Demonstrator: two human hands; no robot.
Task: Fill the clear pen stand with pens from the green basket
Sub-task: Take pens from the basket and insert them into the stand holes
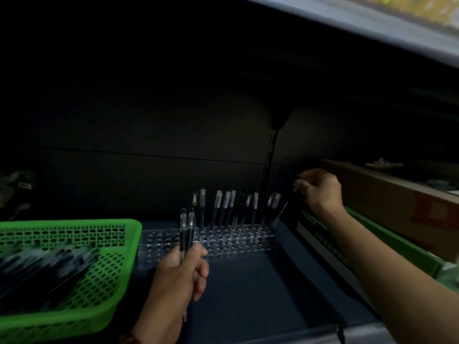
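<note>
The left hand (pixel 183 266) is closed around two black pens (pixel 186 232), holding them upright just in front of the pen stand, their clear caps pointing up. The right hand (pixel 320 189) is raised above the right end of the stand with its fingers pinched on something thin; it is too blurred to tell what.

Everything rests on a dark blue, smooth shelf (pixel 248 289) set deep in a dim bay, with a black back panel (pixel 149 120) behind it and a slotted metal upright (pixel 270 157) running up the panel. A pale shelf edge (pixel 347 18) slants across the top right.

At the left sits the green basket (pixel 119 244), moulded plastic with lattice walls and a rounded rim, holding a blurred heap of dark pens (pixel 44 264). At the right, long cardboard boxes (pixel 387 194) lie stacked, brown above green.

Between the basket and the boxes lies the clear pen stand (pixel 159 247), a flat glossy plastic block covered in rows of round holes. Its back row holds about a dozen slim pens (pixel 231 207), standing or leaning a little, with translucent caps. The front rows show open holes.
</note>
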